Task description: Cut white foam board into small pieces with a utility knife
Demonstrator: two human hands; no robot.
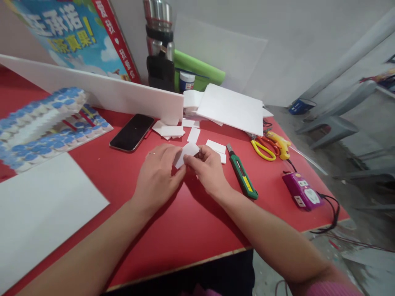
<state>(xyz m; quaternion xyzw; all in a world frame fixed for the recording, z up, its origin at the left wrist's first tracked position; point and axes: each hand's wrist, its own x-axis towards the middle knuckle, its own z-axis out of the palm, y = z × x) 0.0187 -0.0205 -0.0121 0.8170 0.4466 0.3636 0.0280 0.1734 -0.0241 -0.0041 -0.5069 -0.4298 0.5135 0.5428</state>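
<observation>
Between my two hands is a small piece of white foam board (189,150), tilted up from the red table (191,230). My left hand (159,170) closes on its left edge with thumb and fingers. On the other side, my right hand (206,166) pinches the piece, thumb in front. Loose white board strips (173,131) lie just beyond my left hand, and two more white pieces (216,145) rest by my right fingers. A green utility knife (242,174) with its blade out lies right of my right hand.
A black phone (132,133) and a blue-and-white model (49,142) lie left. Large white sheets (231,107) are stacked behind. Scissors (263,150), a yellow glue gun (278,144) and a purple power socket (302,191) with cords sit right. A thermos (159,41) stands at the back.
</observation>
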